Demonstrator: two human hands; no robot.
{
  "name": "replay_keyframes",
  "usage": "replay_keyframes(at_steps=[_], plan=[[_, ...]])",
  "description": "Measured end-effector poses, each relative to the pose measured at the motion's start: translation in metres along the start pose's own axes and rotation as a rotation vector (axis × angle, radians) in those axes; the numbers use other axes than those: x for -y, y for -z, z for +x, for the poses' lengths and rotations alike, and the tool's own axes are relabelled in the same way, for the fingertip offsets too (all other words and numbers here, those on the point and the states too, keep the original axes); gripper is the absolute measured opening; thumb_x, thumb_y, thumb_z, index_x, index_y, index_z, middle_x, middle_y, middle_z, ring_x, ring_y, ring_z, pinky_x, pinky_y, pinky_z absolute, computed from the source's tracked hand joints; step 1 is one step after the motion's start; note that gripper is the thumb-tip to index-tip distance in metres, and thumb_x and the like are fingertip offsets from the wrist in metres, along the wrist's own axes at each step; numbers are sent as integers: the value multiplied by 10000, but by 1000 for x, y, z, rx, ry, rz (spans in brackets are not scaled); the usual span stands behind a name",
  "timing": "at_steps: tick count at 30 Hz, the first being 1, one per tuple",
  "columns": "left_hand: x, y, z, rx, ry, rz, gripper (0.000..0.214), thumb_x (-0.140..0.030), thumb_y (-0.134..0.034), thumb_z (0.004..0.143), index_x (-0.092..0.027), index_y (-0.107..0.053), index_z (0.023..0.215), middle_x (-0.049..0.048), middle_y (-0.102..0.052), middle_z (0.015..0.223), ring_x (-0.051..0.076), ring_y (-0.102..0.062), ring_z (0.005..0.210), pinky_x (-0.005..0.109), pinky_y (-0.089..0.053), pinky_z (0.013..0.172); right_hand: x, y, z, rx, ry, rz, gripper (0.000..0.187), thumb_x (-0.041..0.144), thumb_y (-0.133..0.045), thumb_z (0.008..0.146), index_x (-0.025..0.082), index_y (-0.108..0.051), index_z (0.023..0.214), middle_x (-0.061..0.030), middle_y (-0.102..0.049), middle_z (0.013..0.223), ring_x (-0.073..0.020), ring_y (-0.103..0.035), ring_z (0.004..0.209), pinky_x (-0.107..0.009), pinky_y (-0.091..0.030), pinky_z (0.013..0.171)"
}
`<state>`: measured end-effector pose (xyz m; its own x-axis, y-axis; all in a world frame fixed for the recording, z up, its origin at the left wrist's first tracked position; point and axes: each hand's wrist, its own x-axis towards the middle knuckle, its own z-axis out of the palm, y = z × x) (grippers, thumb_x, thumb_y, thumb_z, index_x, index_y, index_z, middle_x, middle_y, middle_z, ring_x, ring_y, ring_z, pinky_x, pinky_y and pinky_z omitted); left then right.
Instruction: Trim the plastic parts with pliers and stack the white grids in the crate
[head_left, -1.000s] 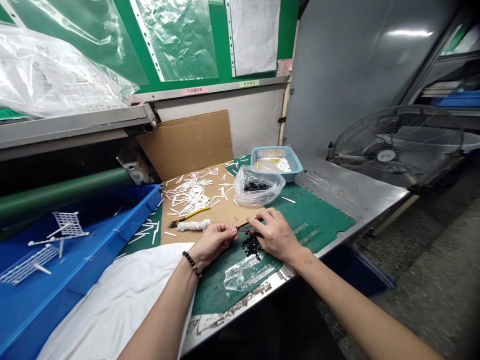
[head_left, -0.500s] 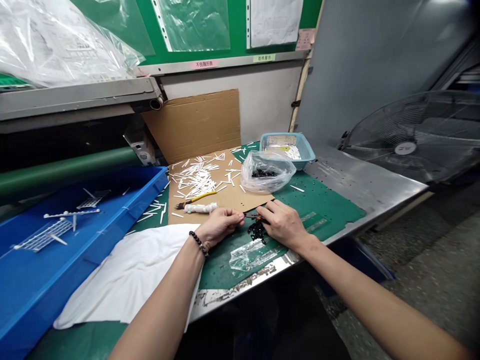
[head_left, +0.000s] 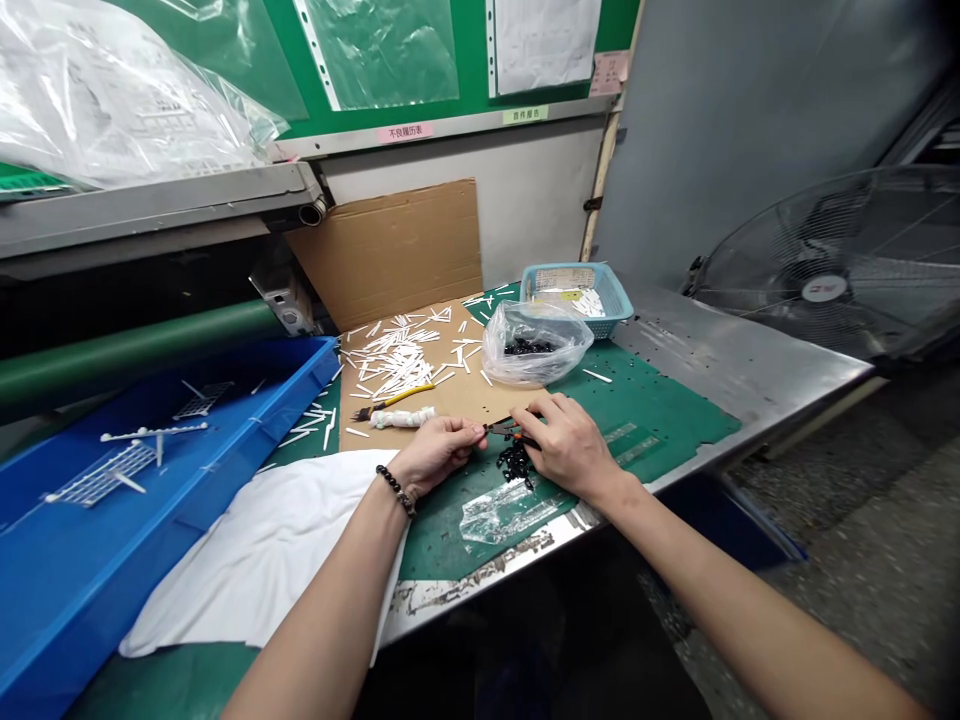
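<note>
My right hand is closed around a pair of small cutting pliers with orange and black handles. Their jaws, slightly apart, point left toward the fingertips of my left hand. That hand is pinched on a tiny dark piece, mostly hidden by the fingers. Just below the pliers lies a heap of small shiny black parts on the green mat. A flattened clear plastic bag rests nearer the table edge. Behind my hands an open plastic bag contains more black parts.
White sticks lie scattered on cardboard, near yellow-handled pliers and a wrapped white roll. At left are a blue tray with white plastic frames and a white cloth. A light-blue basket stands behind; a fan is right.
The plier jaws have parted a little at my left fingertips, and my right hand has shifted slightly. The whole view has moved a little; the other things lie as before.
</note>
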<state>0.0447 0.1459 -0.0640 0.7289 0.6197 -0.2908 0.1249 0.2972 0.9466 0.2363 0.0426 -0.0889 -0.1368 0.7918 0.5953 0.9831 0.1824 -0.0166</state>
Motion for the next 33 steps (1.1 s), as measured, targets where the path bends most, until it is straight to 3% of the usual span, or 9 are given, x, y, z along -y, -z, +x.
replay_keyframes(at_steps=[8,13,16,21,23,25,29,33], plan=[[1,-4,0,-35,-5,29,314,-356,-783,651,-86,-622,669,46,-601,672,26,-314,476,205,-157,430,2,0,-1,16,55,-96,267,118,-486,879,164,-636,1095,-101,-580,928,-254,-444,860,-361,-342,754],[-1,-10,-1,-64,-17,-110,192,-236,-728,669,-105,-588,667,30,-585,647,36,-384,497,164,-242,441,-3,-2,-2,-29,29,63,230,180,-491,923,173,-658,1082,-89,-602,893,-236,-502,849,-335,-399,750],[-4,-9,-3,-36,-19,-260,79,-152,-642,651,-116,-577,679,34,-585,664,52,-426,523,157,-308,464,-16,-1,1,-124,-126,252,258,283,-514,940,214,-639,1156,-74,-625,964,-229,-555,889,-323,-441,776],[-6,-11,-3,-10,-14,-327,126,-146,-628,622,-131,-578,738,43,-603,735,66,-460,551,172,-340,487,-44,-7,0,-237,-548,567,428,544,-585,860,229,-648,1142,-65,-654,1004,-255,-605,921,-356,-462,815],[-5,-16,1,-57,-13,-206,142,-246,-658,673,-144,-572,723,11,-562,673,62,-408,503,183,-288,460,-52,-14,-3,-290,-700,736,471,599,-580,838,203,-649,1085,-69,-668,966,-258,-617,885,-363,-476,785],[-4,-23,8,-151,-69,74,182,-317,-668,700,-154,-589,693,-11,-530,610,73,-381,486,204,-264,465,-57,-19,-6,-351,-791,892,503,628,-567,833,183,-633,1058,-71,-672,905,-247,-623,823,-361,-492,745],[-8,-34,18,-230,-261,733,126,-266,-630,725,-189,-714,779,29,-655,706,162,-530,628,253,-343,588,-56,-18,-8,-372,-790,952,523,637,-546,842,205,-637,1122,-78,-672,938,-254,-620,875,-384,-490,800],[-13,-34,20,-206,-365,999,175,-191,-614,714,-251,-750,806,42,-705,779,212,-590,702,273,-363,655,-55,-16,-7,-366,-779,963,549,639,-529,849,212,-629,1180,-87,-665,1014,-265,-607,945,-390,-482,837]])
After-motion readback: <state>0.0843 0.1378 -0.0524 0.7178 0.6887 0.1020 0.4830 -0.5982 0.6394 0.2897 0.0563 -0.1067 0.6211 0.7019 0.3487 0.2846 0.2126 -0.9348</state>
